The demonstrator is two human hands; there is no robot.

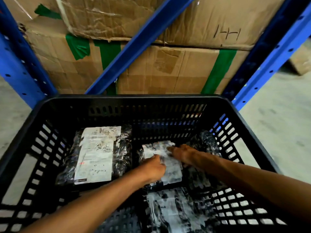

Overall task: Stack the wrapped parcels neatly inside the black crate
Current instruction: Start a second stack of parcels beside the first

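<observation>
The black slatted crate (131,100) fills the lower view. On its floor at the left lies a black wrapped parcel with a white shipping label (97,153). In the middle right lies a second wrapped parcel (170,167) with a crinkled white label. My left hand (154,167) grips its left edge. My right hand (181,153) lies flat on its right side, fingers stretched toward the far end. A third parcel (173,211) lies nearer me, and a dark wrapped one (206,140) leans at the right wall.
Beyond the crate stand stacked cardboard boxes (159,68) with green tape, behind blue rack posts (262,64) and a diagonal brace (134,49). Grey concrete floor (277,125) shows on both sides of the crate.
</observation>
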